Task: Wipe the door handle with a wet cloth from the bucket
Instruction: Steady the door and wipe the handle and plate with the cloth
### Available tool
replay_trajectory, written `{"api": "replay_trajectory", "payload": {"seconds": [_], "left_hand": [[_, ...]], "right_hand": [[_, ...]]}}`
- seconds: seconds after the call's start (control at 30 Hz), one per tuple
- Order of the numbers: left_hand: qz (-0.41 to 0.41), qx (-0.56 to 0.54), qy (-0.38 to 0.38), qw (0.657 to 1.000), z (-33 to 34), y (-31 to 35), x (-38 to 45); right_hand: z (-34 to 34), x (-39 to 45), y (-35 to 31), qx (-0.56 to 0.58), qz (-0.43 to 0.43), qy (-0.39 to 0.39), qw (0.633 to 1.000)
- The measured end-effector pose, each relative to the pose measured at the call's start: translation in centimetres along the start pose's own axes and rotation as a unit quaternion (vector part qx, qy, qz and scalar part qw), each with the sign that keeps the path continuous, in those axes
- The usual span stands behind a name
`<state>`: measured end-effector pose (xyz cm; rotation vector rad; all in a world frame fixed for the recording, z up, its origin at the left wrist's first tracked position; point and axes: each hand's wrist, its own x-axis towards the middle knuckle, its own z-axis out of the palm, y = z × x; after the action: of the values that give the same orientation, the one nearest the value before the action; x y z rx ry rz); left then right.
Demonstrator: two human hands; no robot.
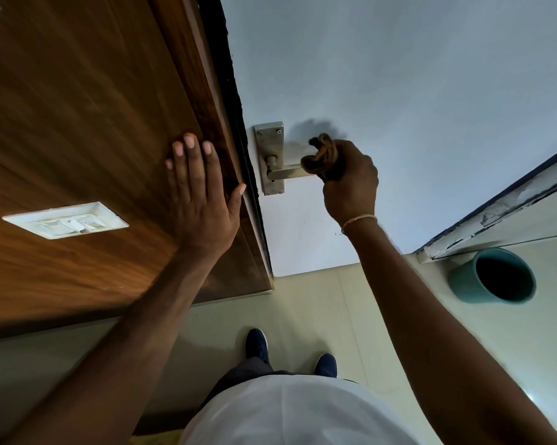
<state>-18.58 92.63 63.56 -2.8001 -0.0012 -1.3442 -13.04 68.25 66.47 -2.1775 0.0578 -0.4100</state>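
Note:
A metal lever door handle [285, 172] on a steel backplate [269, 146] sits on the pale door [399, 75]. My right hand [351, 184] is closed around a brown cloth [322, 155], which wraps the outer end of the lever. My left hand [201, 194] lies flat with fingers spread on the brown wooden panel [78, 107] left of the door edge, holding nothing. A teal bucket [492, 276] stands on the floor at the right, dark inside.
A white switch plate [66, 220] is set in the wooden panel at left. A worn white frame edge [502, 203] runs behind the bucket. My two dark blue shoes [257, 345] stand on the pale tiled floor [318, 309] below the handle.

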Motion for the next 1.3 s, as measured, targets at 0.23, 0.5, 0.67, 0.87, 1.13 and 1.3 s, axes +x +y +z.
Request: {"api": "replay_trajectory", "payload": {"seconds": [0.23,0.5,0.67,0.87,1.13,1.3], "left_hand": [[0.003,-0.007,-0.010,1.000,-0.4,-0.1,0.1],[-0.011,-0.023,0.001,1.000,-0.3,0.6,0.1],[-0.037,-0.041,0.014,0.998,0.0,1.4,0.2],[-0.021,-0.062,0.015,0.998,-0.3,0.6,-0.1],[-0.019,-0.065,0.004,0.998,-0.8,0.6,0.1],[-0.015,-0.058,0.011,0.998,-1.1,0.6,0.0]], "right_hand": [[1.4,-2.4,-4.4,-0.157,-0.113,0.060,0.979],[3.5,-2.6,-4.9,-0.213,-0.179,0.031,0.960],[5.4,-4.0,-4.0,-0.244,-0.272,-0.010,0.931],[4.0,-1.4,-3.0,-0.299,-0.361,-0.031,0.883],[4.3,-0.2,-2.9,-0.331,-0.427,-0.038,0.841],[5.1,1.2,-4.3,-0.426,-0.547,-0.111,0.712]]}}
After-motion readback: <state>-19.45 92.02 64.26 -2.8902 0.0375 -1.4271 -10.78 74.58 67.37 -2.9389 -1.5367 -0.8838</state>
